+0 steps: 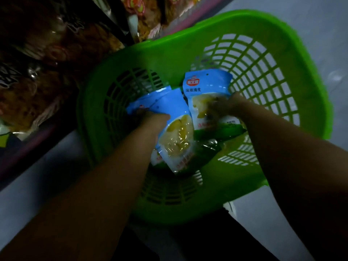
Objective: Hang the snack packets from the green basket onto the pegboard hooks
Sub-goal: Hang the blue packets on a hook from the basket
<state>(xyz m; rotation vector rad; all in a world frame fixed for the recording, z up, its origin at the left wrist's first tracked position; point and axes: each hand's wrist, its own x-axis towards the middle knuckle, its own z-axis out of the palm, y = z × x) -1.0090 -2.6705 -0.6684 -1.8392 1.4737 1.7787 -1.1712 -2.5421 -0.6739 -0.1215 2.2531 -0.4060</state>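
Down inside the green basket [216,44] both bare forearms reach in from the bottom of the view, left arm from lower left, right arm from lower right. Left hand [150,119] sits on the left blue packet [177,140], fingers curled over its upper left part, gripping it; the packet is tilted, top edge toward upper left, bottom corner pointing down toward the basket's near wall. Right hand [224,106] is motion-blurred, lying on the right blue packet [205,85] at its right edge; fingers look bent onto the packet but grip versus plain touch cannot be told. That packet stands more upright, top toward the far wall, with a red logo patch and dark printed characters under it.

Both packets: blue top, clear window showing pale yellow contents, green band lower down. They overlap slightly at the middle, left one in front. More shiny dark-green packaging [211,146] lies beneath them on the basket floor, details too dark to read.

Basket is bright green lattice plastic, tilted in view, resting on a pale grey floor [310,25]. Upper left: dim shelving with other snack bags [56,44], brownish and glossy, blurred. Scene is dark overall.
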